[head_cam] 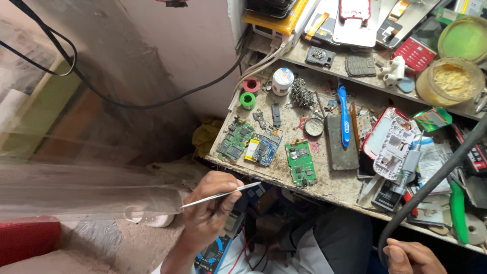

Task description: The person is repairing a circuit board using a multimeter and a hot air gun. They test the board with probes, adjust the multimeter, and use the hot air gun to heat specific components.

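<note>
Left hand is sitting at 7 o'clock in frame, below the worktop edge, fingers closed around metal tweezers. Tweezers are lying near-horizontal, tips pointing to 3 o'clock, ending just short of the worktop's front lip.

Right hand is showing at 5 o'clock, partly cut off by the frame edge, fingers wrapping a thick black cable that is running up toward 2 o'clock.

On the worktop, three circuit boards are lying side by side near the front edge: green board, blue board, another green board at the left end. Blue toothbrush is resting on a dark flat slab at 1 o'clock from the tweezers. White phone housing is lying right of that. A multimeter is sitting in the lap, just below the left hand.
</note>
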